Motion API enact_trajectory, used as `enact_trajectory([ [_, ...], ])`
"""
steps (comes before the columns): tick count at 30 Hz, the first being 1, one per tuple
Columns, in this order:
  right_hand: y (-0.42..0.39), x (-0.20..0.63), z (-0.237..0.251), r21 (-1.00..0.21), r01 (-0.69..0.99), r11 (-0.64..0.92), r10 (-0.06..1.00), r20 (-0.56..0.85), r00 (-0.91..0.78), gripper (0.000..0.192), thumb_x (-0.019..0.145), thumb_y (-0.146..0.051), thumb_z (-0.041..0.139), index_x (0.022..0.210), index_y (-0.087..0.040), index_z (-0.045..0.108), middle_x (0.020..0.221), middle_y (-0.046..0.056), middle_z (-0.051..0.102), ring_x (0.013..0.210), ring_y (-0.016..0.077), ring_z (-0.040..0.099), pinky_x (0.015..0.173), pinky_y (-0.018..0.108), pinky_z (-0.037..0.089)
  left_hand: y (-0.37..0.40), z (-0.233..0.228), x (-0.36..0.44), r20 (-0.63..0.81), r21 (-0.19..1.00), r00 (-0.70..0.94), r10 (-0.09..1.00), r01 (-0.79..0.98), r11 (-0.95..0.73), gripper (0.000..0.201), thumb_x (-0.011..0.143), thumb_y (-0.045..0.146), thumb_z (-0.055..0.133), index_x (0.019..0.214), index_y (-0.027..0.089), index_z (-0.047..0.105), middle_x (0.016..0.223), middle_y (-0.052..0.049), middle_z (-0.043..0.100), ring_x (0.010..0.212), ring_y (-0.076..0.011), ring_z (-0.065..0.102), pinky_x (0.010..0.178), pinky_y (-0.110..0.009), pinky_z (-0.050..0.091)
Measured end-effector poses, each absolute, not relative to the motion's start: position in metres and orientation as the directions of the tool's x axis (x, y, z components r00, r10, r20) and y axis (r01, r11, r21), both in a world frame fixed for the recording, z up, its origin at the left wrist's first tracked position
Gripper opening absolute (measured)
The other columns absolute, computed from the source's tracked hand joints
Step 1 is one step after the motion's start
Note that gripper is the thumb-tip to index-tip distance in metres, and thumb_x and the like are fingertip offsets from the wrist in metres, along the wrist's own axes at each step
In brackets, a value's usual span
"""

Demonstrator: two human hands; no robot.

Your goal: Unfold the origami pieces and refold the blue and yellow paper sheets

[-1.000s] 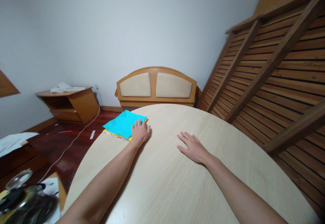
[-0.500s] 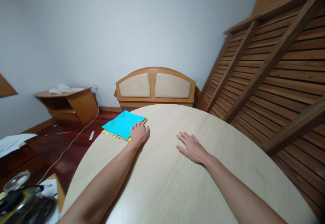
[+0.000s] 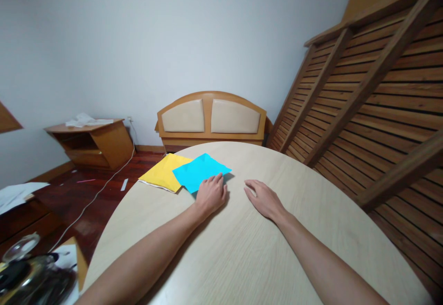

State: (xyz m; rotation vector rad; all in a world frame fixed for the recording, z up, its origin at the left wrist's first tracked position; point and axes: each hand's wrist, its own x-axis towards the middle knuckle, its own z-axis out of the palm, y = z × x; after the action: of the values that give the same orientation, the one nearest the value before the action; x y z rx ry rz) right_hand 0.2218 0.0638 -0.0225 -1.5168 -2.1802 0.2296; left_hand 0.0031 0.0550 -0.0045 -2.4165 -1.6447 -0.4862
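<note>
My left hand (image 3: 211, 195) is on the near right edge of a bright blue sheet of paper (image 3: 197, 171), fingers over its top. The thumb's contact with the paper is hard to make out. A shadow under the sheet's right corner shows it slightly raised off the round table (image 3: 221, 259). The blue sheet's left part overlaps a stack of yellow paper (image 3: 164, 172), whose near edge shows some white. To the right, my right hand (image 3: 265, 200) rests by the tabletop with fingers slightly curved and the thumb apart, holding nothing.
A padded headboard (image 3: 211, 134) stands behind the table, and a slatted wooden frame (image 3: 332, 106) leans at the right. At left are a wooden cabinet (image 3: 110, 146) with papers, a white cable (image 3: 98, 194) on the floor and a glass pot (image 3: 38, 277).
My left hand has moved right with the blue sheet, sliding it partly off the yellow stack. My right hand has stayed nearly in place, its fingers drawn closer together.
</note>
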Motion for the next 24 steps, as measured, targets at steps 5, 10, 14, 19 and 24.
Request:
enact_trajectory([
  [5, 0.073, 0.236, -0.02, -0.57, 0.78, 0.259, 0.923, 0.385, -0.025, 0.045, 0.097, -0.047, 0.034, 0.122, -0.023, 0.063, 0.125, 0.009, 0.065, 0.109, 0.0242, 0.062, 0.096, 0.038, 0.047, 0.037, -0.003, 0.019, 0.258, 0.068, 0.625, 0.736, 0.748, -0.66, 0.039, 0.101, 0.032, 0.029, 0.1, 0.018, 0.066, 0.12, -0.01, 0.067, 0.096, -0.0222, 0.068, 0.083, -0.035, 0.054],
  [10, 0.082, 0.247, -0.021, -0.607, 0.733, 0.307, 0.889, 0.459, 0.008, 0.046, 0.097, -0.048, 0.034, 0.111, -0.021, 0.068, 0.117, 0.009, 0.069, 0.109, 0.0244, 0.062, 0.098, 0.038, 0.046, 0.026, 0.003, 0.021, 0.229, 0.079, 0.867, 0.443, 0.437, -0.896, 0.03, 0.101, 0.036, 0.038, 0.103, 0.021, 0.064, 0.116, -0.007, 0.068, 0.103, -0.0189, 0.066, 0.085, -0.028, 0.053],
  [14, 0.082, 0.245, -0.019, -0.535, 0.743, 0.403, 0.855, 0.51, -0.096, 0.042, 0.097, -0.045, 0.037, 0.107, -0.021, 0.071, 0.116, 0.008, 0.07, 0.112, 0.0235, 0.061, 0.103, 0.037, 0.044, 0.02, 0.005, 0.023, 0.226, 0.102, 0.915, 0.335, 0.32, -0.942, 0.026, 0.1, 0.034, 0.041, 0.104, 0.023, 0.064, 0.122, -0.003, 0.068, 0.102, -0.0176, 0.067, 0.079, -0.026, 0.053],
  [19, 0.076, 0.236, -0.024, -0.418, 0.804, 0.423, 0.884, 0.386, -0.264, 0.045, 0.096, -0.047, 0.043, 0.125, -0.02, 0.065, 0.134, 0.008, 0.062, 0.127, 0.0243, 0.053, 0.112, 0.041, 0.036, 0.019, 0.008, 0.023, 0.264, 0.247, 0.914, 0.309, 0.245, -0.937, 0.029, 0.1, 0.029, 0.038, 0.102, 0.019, 0.066, 0.119, -0.006, 0.07, 0.101, -0.0172, 0.067, 0.084, -0.026, 0.052],
  [24, 0.071, 0.233, -0.029, -0.357, 0.789, 0.5, 0.866, 0.202, -0.457, 0.056, 0.094, -0.058, 0.045, 0.139, -0.025, 0.055, 0.151, 0.005, 0.046, 0.142, 0.0269, 0.036, 0.117, 0.047, 0.026, 0.037, 0.004, 0.016, 0.381, 0.37, 0.647, 0.661, 0.549, -0.75, 0.035, 0.101, 0.033, 0.033, 0.111, 0.018, 0.063, 0.109, -0.008, 0.07, 0.1, -0.0197, 0.067, 0.092, -0.033, 0.051],
])
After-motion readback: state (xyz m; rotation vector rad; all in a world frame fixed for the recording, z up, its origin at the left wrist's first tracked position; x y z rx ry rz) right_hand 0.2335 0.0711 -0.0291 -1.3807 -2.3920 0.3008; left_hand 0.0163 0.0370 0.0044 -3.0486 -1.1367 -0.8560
